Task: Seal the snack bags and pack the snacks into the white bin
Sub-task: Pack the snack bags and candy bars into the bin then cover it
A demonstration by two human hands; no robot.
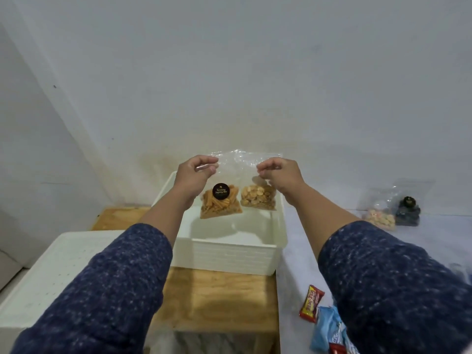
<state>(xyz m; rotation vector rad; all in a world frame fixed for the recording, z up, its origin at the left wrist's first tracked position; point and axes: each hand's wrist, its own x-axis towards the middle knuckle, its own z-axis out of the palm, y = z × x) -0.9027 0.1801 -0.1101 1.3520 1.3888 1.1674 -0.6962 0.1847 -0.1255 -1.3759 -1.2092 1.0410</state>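
We read "Kentang Jagung" on the black round sticker (221,191) of the stick-snack bag (220,204); red wrapper (311,303) print stays illegible.

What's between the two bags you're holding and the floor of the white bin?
Nothing: in the head view the stick-snack bag and the round-cracker bag hang over the white bin, whose floor below looks bare.

Both arms reach forward and slightly inward, forearms bare below dark blue speckled sleeves pushed up near the elbows. The left hand (195,172) is raised with its back to the camera, fingers curled down and thumb meeting them in a pinching grip. The right hand (279,172) mirrors it at the same height, well apart, fingertips likewise pinched.
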